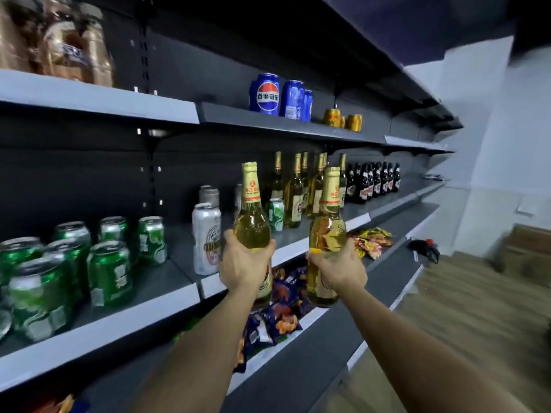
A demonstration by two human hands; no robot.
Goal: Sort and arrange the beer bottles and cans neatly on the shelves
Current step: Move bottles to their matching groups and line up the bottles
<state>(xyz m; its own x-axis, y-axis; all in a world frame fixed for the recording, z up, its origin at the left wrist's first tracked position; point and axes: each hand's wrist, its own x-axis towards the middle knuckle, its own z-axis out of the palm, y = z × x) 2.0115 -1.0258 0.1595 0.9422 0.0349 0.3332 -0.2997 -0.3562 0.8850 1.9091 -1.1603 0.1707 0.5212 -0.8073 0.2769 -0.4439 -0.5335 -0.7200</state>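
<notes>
Two golden beer bottles held upright before the middle shelf (286, 251) — left hand (244, 263) fingers wrapped round one bottle (252, 222), right hand (337, 269) clamped on the other (326, 231); beyond, seven-odd green cans (110, 269), two silver cans (206, 234), three Pepsi cans (265, 93) reading 百事可乐

Cans (110, 263) left on the shelf (125, 314), bottles (301, 189) further right

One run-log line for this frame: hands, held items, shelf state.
left hand: grips bottle A | right hand: grips bottle B | both upright, off shelf | matching bottles behind | green cans left
</notes>
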